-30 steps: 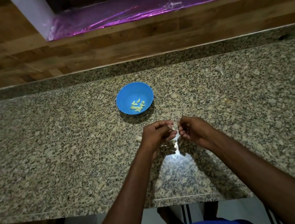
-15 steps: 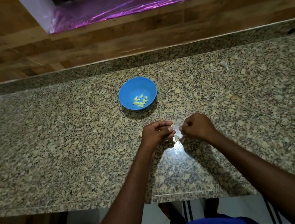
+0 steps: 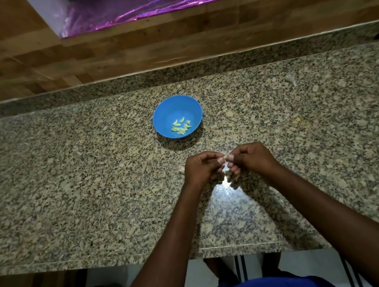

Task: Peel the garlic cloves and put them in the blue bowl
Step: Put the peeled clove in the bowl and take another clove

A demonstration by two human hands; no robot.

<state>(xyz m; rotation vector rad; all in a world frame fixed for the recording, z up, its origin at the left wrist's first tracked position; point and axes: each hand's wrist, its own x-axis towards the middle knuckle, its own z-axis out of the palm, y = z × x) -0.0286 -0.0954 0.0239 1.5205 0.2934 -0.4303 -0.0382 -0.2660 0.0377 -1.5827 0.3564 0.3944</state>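
Observation:
The blue bowl sits on the granite counter with several pale peeled cloves inside. Just in front of it, my left hand and my right hand meet fingertip to fingertip. Both have curled fingers pinching a small garlic clove, which is mostly hidden between the fingertips. Pale garlic bits lie on the counter under my hands.
The speckled granite counter has a raised back ledge and a front edge near my body. A white garlic scrap lies at the far right. Another pale piece sits left of my left hand. Wood panelling and purple foil are behind.
My hands have drawn back together at the fingertips after parting slightly. The view has shifted a little; the bowl stays where it was.

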